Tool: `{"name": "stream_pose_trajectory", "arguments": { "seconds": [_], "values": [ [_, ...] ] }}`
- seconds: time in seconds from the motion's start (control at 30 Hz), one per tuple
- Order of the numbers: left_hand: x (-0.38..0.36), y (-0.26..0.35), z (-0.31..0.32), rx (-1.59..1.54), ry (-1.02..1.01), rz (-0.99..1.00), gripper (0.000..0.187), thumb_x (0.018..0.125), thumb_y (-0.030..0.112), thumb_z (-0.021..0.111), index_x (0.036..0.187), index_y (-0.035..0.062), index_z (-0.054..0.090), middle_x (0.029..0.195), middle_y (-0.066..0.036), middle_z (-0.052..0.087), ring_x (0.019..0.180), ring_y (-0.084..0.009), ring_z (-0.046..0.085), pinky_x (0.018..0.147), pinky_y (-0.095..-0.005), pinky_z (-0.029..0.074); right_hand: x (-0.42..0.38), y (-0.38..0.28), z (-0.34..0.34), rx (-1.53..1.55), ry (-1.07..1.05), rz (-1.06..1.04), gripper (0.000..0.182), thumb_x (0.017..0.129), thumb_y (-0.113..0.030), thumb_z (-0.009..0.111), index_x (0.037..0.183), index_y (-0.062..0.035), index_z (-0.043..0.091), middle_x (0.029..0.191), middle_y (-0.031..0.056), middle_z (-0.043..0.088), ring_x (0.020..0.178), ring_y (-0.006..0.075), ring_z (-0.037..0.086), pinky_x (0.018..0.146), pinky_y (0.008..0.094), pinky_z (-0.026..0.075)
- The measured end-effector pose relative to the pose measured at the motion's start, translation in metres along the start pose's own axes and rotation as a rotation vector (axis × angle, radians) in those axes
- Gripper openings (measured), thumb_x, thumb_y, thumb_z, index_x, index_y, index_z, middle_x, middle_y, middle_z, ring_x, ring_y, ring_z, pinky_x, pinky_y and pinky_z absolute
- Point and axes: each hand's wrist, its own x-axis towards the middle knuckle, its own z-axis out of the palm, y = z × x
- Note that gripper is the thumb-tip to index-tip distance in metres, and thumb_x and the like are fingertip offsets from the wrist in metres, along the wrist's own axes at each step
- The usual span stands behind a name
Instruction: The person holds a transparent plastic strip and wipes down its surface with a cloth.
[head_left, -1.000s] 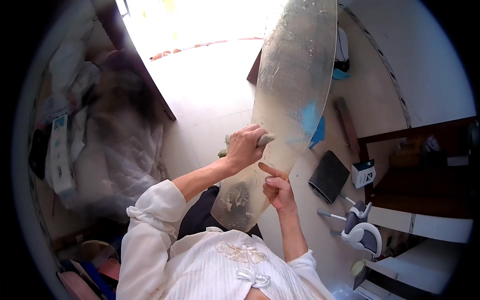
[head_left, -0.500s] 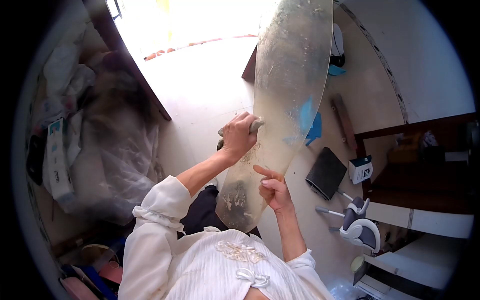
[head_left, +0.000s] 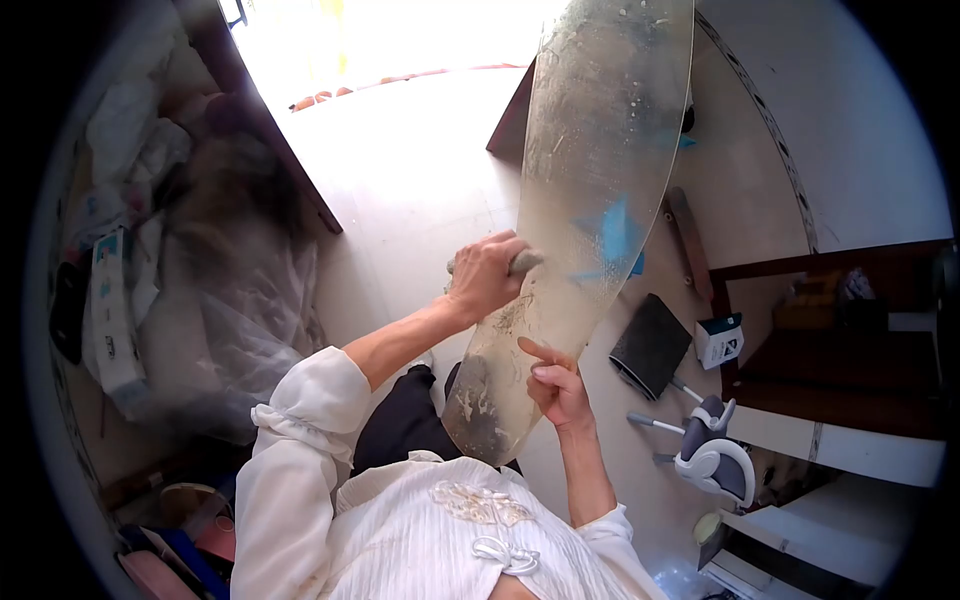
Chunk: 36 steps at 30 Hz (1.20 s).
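Observation:
A long, translucent plastic sheet (head_left: 600, 120) with rounded ends stands tilted in front of me, smeared with dirt and pale flakes. Its lower end is near my lap. My left hand (head_left: 488, 272) is closed round a grey, crumpled cloth (head_left: 526, 262), which presses on the sheet near its left edge. Lower down, my right hand (head_left: 562, 392) grips the sheet's right edge, thumb bent and index finger lying along the surface. Through the sheet shows a blue shape (head_left: 615, 235), blurred by the plastic.
Clear plastic wrapping and bags (head_left: 245, 330) are heaped at the left beside a white box (head_left: 115, 310). To the right lie a black folded case (head_left: 652, 345), a small white box (head_left: 718, 340), a grey-and-white padded item with handles (head_left: 712, 450) and a skateboard-like board (head_left: 688, 240).
The sheet's upper part has shifted right in view. My left hand and the cloth have moved slightly right, further over the sheet. My right hand has shifted slightly right, still gripping the edge.

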Motion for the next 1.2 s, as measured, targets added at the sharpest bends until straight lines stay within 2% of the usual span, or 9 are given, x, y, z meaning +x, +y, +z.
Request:
{"name": "stream_pose_trajectory", "arguments": {
  "seconds": [0.1,0.17,0.2,0.27,0.37,0.5,0.77,1.03,1.2],
  "values": [
    [0.032,-0.017,0.004,-0.025,0.12,-0.377,0.013,0.081,0.019,0.064,0.078,0.0061,0.065,0.082,-0.01,0.067,0.068,-0.0275,0.065,0.063,-0.0391,0.049,0.002,-0.002,0.002,-0.021,-0.004,0.009,0.05,0.076,0.0,0.052,0.125,0.0106,0.052,0.053,-0.0079,0.027,0.041,0.0039,0.023,0.039,0.0218,0.018],
    [0.035,-0.024,-0.001,-0.376,0.099,-0.644,0.017,0.082,0.02,0.065,0.08,0.0037,0.066,0.077,-0.007,0.067,0.064,-0.0173,0.063,0.061,-0.0337,0.05,0.002,-0.005,0.004,-0.019,-0.022,-0.012,0.05,0.076,0.0,0.053,0.124,0.0119,0.052,0.053,-0.0085,0.028,0.042,0.0032,0.023,0.04,0.0212,0.018],
    [0.031,-0.028,-0.004,-0.376,0.098,-0.644,0.017,0.082,0.02,0.065,0.08,0.0037,0.066,0.077,-0.007,0.067,0.064,-0.0173,0.063,0.061,-0.0337,0.05,0.003,-0.005,0.003,-0.018,-0.021,-0.012,0.05,0.076,0.0,0.053,0.124,0.0119,0.052,0.053,-0.0085,0.028,0.042,0.0032,0.023,0.04,0.0212,0.018],
    [0.019,-0.038,-0.01,-0.868,0.094,-0.778,0.019,0.08,0.018,0.068,0.086,0.0003,0.065,0.076,-0.005,0.063,0.064,-0.0122,0.059,0.058,-0.0312,0.05,0.006,-0.006,-0.002,-0.038,-0.005,-0.042,0.049,0.075,0.0,0.053,0.123,0.0121,0.053,0.054,-0.0091,0.028,0.043,0.0026,0.023,0.04,0.0209,0.018],
    [0.009,-0.042,-0.023,-1.0,-0.051,-0.739,0.023,0.077,0.016,0.07,0.09,-0.0013,0.062,0.079,-0.007,0.061,0.066,-0.0153,0.06,0.055,-0.032,0.051,0.009,-0.012,-0.003,-0.037,-0.018,-0.013,0.048,0.075,0.0,0.053,0.121,0.0123,0.054,0.054,-0.0092,0.028,0.043,0.0023,0.023,0.041,0.0208,0.018],
    [0.014,-0.042,-0.025,-0.869,-0.232,-0.792,0.026,0.072,0.012,0.07,0.092,-0.0006,0.063,0.08,-0.007,0.06,0.07,-0.016,0.059,0.055,-0.0334,0.051,0.011,-0.009,-0.005,-0.025,-0.033,0.01,0.047,0.074,0.0,0.054,0.12,0.0121,0.055,0.055,-0.0087,0.028,0.043,0.0026,0.024,0.041,0.0209,0.018],
    [0.023,-0.027,-0.033,-0.602,-0.301,-0.671,0.03,0.066,0.025,0.074,0.082,0.001,0.065,0.074,-0.007,0.063,0.068,-0.014,0.057,0.062,-0.0285,0.047,0.008,-0.007,-0.008,-0.027,-0.011,0.013,0.043,0.074,0.002,0.054,0.115,0.0106,0.059,0.055,-0.0087,0.029,0.044,0.0029,0.025,0.042,0.0212,0.018],
    [0.026,-0.026,-0.04,-0.476,-0.37,-0.606,0.029,0.065,0.029,0.071,0.073,0.0018,0.063,0.065,-0.005,0.061,0.057,-0.0134,0.056,0.052,-0.0297,0.047,0.005,-0.006,-0.008,-0.075,0.028,-0.012,0.041,0.074,0.001,0.055,0.113,0.0104,0.06,0.055,-0.0086,0.03,0.043,0.0025,0.025,0.042,0.0206,0.018],
    [0.027,-0.025,-0.034,-0.331,-0.374,-0.584,0.03,0.061,0.031,0.07,0.066,0.0023,0.063,0.063,-0.005,0.061,0.057,-0.0134,0.056,0.053,-0.0301,0.047,0.005,-0.004,-0.008,-0.05,-0.006,-0.021,0.04,0.074,0.0,0.055,0.112,0.0103,0.06,0.055,-0.0084,0.031,0.043,0.0023,0.025,0.041,0.0206,0.017]
  ]
}}
